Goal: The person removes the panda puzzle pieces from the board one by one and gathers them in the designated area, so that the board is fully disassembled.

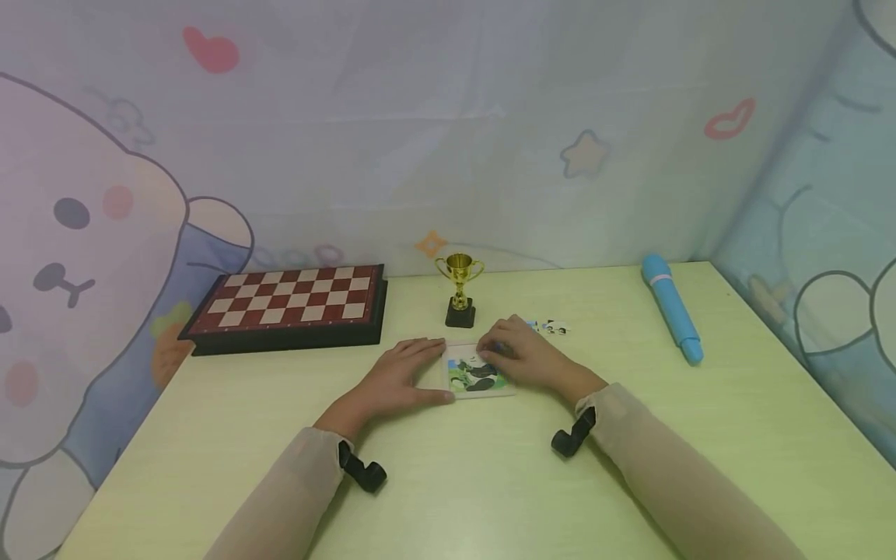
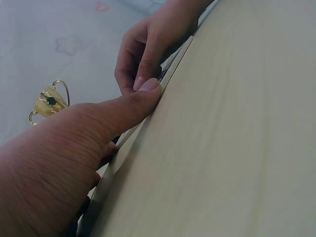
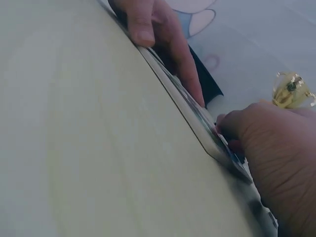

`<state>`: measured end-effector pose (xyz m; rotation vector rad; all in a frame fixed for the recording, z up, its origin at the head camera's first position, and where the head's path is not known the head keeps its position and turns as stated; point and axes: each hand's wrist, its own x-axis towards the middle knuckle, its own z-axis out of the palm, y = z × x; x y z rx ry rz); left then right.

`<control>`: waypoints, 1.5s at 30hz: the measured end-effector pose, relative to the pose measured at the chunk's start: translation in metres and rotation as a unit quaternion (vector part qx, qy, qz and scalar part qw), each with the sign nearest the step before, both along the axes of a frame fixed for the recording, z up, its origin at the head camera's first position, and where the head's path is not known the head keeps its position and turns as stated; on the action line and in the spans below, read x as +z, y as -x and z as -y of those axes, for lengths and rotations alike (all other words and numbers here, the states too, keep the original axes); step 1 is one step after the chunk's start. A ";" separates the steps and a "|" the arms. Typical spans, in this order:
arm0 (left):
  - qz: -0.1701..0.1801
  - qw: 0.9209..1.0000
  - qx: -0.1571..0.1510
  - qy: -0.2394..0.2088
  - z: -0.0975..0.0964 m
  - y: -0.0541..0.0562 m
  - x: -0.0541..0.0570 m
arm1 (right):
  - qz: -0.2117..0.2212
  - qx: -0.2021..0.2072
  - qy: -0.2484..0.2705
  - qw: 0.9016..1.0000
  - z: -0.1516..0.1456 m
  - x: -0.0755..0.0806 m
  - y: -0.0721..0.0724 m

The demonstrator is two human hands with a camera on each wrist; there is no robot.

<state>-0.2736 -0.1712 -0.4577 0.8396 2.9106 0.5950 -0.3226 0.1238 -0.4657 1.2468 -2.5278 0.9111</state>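
Note:
A small jigsaw puzzle (image 1: 472,377) with a panda picture and a pale frame lies flat on the table. My left hand (image 1: 399,381) spans its left side, thumb on the near corner and nearly straight fingers at the far corner. Over the upper right part, my right hand (image 1: 521,354) curls its fingers and brings thumb and forefinger together. A bit of dark blue shows between them, seemingly a puzzle piece mostly hidden by the fingers. Just behind the right hand lie loose puzzle pieces (image 1: 556,327). In the right wrist view the puzzle frame (image 3: 190,116) appears edge-on.
Behind the puzzle stands a small gold trophy (image 1: 459,272) on a black base. A red and white chessboard box (image 1: 294,299) sits at the back left. On the right lies a blue cylindrical stick (image 1: 672,307). A printed cloth (image 1: 448,140) hangs behind the table.

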 end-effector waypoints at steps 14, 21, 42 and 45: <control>-0.005 1.000 0.000 0.002 0.000 0.001 -0.001 | -0.032 -0.027 0.002 0.999 0.006 0.000 -0.003; -0.008 1.000 -0.001 0.001 0.000 0.001 -0.001 | -0.022 -0.049 -0.009 0.998 0.006 0.000 -0.003; -0.002 1.000 -0.001 -0.007 0.000 0.000 0.000 | -0.027 -0.005 0.018 0.999 -0.007 0.004 0.001; -0.004 1.000 -0.002 -0.007 0.000 0.000 0.000 | -0.015 0.011 0.031 0.999 -0.011 0.004 0.002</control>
